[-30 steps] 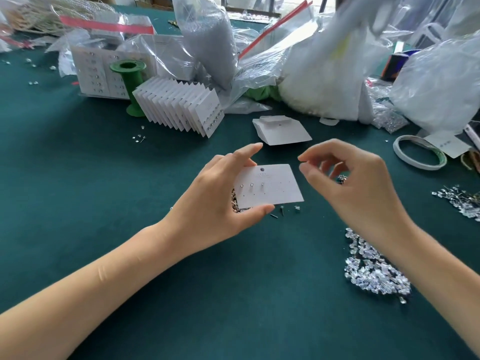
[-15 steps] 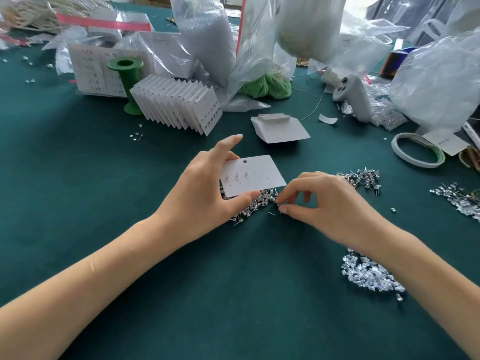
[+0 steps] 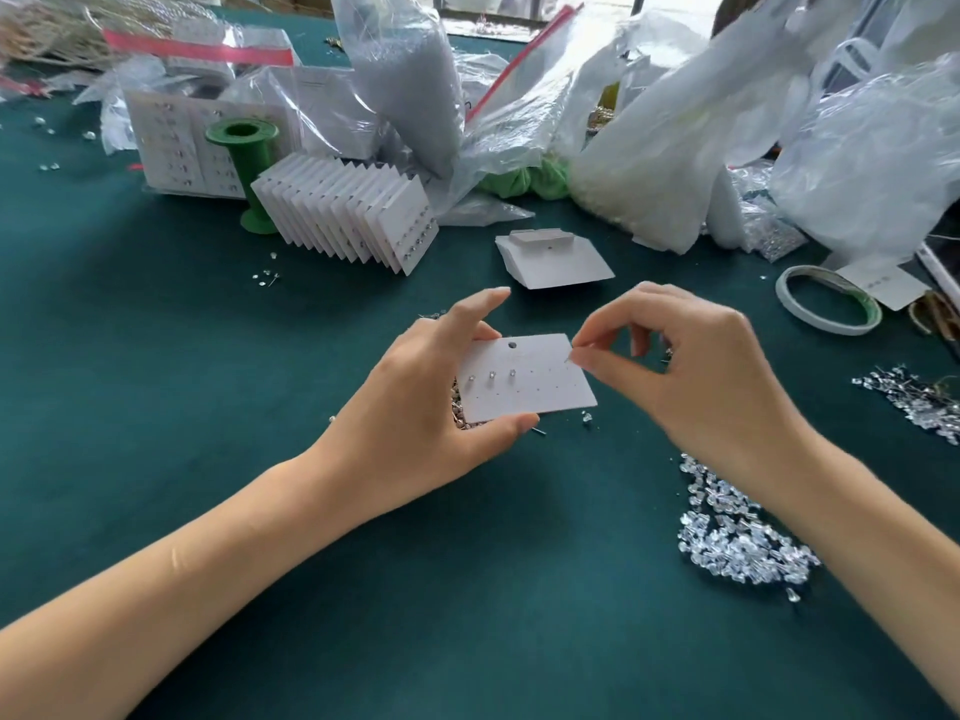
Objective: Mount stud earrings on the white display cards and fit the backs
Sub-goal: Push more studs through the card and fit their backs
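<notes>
Gripping the white display card (image 3: 535, 381) by its left edge, the left hand (image 3: 415, 413) pinches it between thumb below and fingers above, clear of the green table (image 3: 156, 381). Three stud earrings (image 3: 492, 376) sit in the card's upper row. At the card's right edge, the right hand (image 3: 691, 376) pinches a thin stud (image 3: 570, 359) between thumb and forefinger.

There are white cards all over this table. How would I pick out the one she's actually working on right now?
Start at the dark green table and find the two bare hands near its middle. The left hand holds one white display card up off the cloth, while the right hand pinches at its right edge. Unlike the fanned stack of cards behind, it stands alone, with only three studs mounted.
</notes>
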The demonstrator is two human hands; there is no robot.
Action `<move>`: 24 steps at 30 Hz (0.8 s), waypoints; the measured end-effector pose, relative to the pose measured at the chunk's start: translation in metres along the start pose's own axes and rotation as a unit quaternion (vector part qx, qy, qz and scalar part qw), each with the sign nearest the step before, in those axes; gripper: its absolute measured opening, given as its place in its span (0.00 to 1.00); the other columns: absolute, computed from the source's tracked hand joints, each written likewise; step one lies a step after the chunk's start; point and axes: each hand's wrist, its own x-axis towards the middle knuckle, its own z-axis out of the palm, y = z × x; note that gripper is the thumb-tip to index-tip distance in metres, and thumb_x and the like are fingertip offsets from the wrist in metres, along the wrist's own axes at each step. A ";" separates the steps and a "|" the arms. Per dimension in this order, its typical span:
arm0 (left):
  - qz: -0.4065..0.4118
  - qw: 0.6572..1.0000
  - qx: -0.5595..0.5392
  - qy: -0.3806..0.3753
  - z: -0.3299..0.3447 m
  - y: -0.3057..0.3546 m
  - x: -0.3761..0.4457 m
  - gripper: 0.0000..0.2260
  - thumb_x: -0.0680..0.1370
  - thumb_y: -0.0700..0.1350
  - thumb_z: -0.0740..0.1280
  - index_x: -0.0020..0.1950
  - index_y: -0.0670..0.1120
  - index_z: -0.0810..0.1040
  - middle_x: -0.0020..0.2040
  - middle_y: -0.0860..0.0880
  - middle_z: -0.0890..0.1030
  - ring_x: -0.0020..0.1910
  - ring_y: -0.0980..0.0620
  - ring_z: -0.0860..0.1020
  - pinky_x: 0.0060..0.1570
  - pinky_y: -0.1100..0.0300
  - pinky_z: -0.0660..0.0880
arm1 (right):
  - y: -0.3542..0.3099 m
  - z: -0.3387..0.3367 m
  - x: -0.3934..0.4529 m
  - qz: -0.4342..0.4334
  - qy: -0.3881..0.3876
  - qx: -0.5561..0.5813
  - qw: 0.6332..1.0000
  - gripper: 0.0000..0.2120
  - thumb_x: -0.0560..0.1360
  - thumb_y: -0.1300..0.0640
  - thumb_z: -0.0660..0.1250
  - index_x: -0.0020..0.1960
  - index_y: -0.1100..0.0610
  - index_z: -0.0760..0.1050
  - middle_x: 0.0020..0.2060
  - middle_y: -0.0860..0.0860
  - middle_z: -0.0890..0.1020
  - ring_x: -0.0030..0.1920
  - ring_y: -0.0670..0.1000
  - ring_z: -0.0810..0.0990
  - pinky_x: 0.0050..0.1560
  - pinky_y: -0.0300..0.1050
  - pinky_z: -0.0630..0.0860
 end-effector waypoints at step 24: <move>0.033 0.999 -0.027 -0.013 0.002 0.003 -0.003 0.36 0.68 0.57 0.72 0.72 0.56 0.61 0.56 0.62 0.74 0.56 0.61 0.72 0.56 0.67 0.68 | -0.002 0.011 -0.009 -0.104 -0.012 -0.118 0.987 0.02 0.71 0.58 0.71 0.42 0.57 0.82 0.38 0.47 0.81 0.38 0.50 0.72 0.44 0.49 0.69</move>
